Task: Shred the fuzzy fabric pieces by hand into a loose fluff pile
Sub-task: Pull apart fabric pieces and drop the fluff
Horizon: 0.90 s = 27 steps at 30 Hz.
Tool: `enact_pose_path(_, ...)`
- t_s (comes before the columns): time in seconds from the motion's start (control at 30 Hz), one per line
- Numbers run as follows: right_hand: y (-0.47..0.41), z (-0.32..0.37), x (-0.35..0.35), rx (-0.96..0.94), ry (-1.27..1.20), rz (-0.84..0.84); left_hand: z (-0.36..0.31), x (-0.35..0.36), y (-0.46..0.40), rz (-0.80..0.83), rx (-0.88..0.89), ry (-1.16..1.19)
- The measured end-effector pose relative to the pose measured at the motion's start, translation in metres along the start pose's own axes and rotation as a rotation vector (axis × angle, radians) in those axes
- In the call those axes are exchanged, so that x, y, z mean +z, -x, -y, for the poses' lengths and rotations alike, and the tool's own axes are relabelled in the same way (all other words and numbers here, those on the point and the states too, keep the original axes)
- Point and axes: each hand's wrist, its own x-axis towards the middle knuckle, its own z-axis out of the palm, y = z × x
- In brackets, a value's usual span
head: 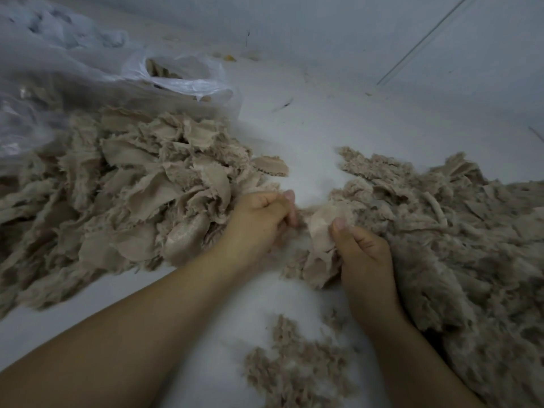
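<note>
Both hands, left hand [262,216] and right hand [357,245], pinch one fabric piece [322,228] between them; soft, light, likely tears best gripped at frayed edges.

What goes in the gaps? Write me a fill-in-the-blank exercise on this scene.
1. The right hand pinches a beige fuzzy fabric piece with its ____.
2. The clear plastic bag lies beyond the heap of beige fabric scraps on the person's ____ side.
3. The small loose fluff pile lies ____ the two forearms.

Missing: thumb; left; between
</note>
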Motion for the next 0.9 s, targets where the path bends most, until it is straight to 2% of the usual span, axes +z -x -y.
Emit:
enact_pose_path(0.1,-0.001,-0.002,0.000,-0.019,0.013,-0.017,-0.002,0.005,0.012,0.223,-0.015,-0.256)
enact_pose_path(0.17,0.000,0.000,-0.001,0.002,-0.018,-0.013,-0.001,0.010,0.016,0.297,0.003,-0.351)
enact_pose_path(0.27,-0.001,0.000,-0.002,-0.002,0.010,-0.057,0.001,0.008,0.014,0.275,-0.026,-0.306)
enact_pose_path(0.33,-0.003,-0.001,0.000,-0.005,0.035,-0.091,-0.003,0.000,0.011,0.361,-0.065,-0.258)
enact_pose_path(0.4,-0.003,-0.001,0.000,-0.017,0.061,-0.119,-0.008,-0.013,0.008,0.589,-0.087,-0.321)
enact_pose_path(0.5,-0.003,0.001,-0.002,-0.030,0.053,-0.115,-0.019,-0.025,0.008,1.049,-0.184,-0.466)
enact_pose_path(0.57,-0.002,0.002,-0.002,-0.034,0.051,-0.085,-0.021,-0.026,0.010,1.140,-0.262,-0.426)
enact_pose_path(0.63,-0.001,0.001,-0.002,-0.030,0.036,-0.064,-0.017,-0.021,0.012,0.995,-0.241,-0.373)
enact_pose_path(0.73,-0.001,0.003,-0.001,0.000,-0.027,-0.016,-0.005,-0.009,0.011,0.533,-0.220,-0.158)
enact_pose_path(0.77,-0.001,0.004,0.000,-0.003,-0.026,0.014,-0.003,-0.005,0.011,0.436,-0.217,-0.066)
enact_pose_path(0.83,0.000,0.006,0.002,0.010,-0.029,0.083,-0.001,0.000,0.012,0.370,-0.190,-0.007)
enact_pose_path(0.9,0.000,0.003,0.002,0.029,-0.015,0.032,0.001,0.000,0.013,0.371,-0.160,-0.030)
